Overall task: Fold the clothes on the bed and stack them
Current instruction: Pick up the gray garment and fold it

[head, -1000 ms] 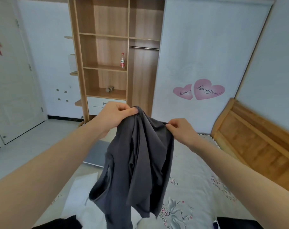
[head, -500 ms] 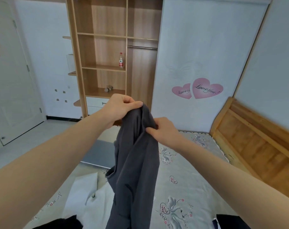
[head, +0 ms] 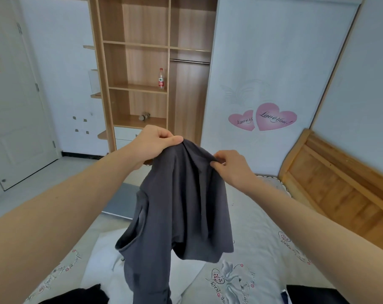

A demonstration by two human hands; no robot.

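Grey garment (head: pixel 181 207) is hanging above the bed (head: pixel 262 238) w/ both hands gripping its top edge: left hand (head: pixel 157 140), right hand (head: pixel 232 165).

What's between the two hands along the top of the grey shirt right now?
Only the grey shirt itself: a short bunched span of fabric runs from the left hand to the right hand, shown in the head view.

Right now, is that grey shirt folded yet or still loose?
Still loose. The grey shirt hangs bunched in the air above the bed, gripped at its top edge by the left hand and pinched by the right hand.
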